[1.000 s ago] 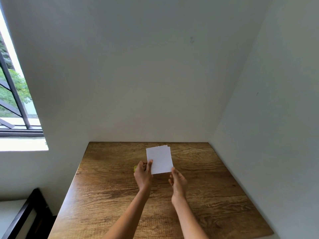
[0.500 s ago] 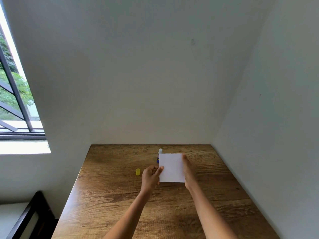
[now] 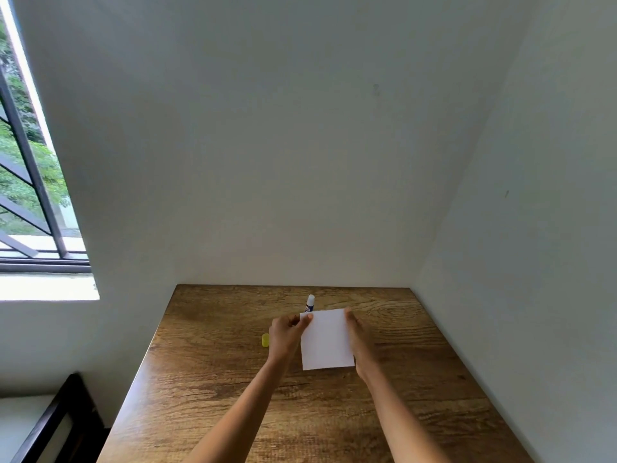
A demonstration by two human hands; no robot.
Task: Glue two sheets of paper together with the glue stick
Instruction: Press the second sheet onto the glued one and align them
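Observation:
White paper (image 3: 326, 340) is held over the middle of the wooden table (image 3: 417, 379); only one face shows, so I cannot tell whether it is one sheet or two stacked. My left hand (image 3: 285, 335) pinches its upper left corner. My right hand (image 3: 360, 342) lies flat along its right edge, fingers straight. The glue stick (image 3: 310, 303), white-tipped with a blue label and uncapped, stands upright just behind the paper. Its yellow cap (image 3: 265, 340) lies on the table left of my left hand.
White walls close the table at the back and along the right. A window (image 3: 30, 195) with dark bars is at the left. A dark chair frame (image 3: 56, 426) stands below the table's left edge.
The paper has swung from tilted to squared and shifted right, uncovering the glue stick and cap. My right hand moved from the bottom corner to the right edge.

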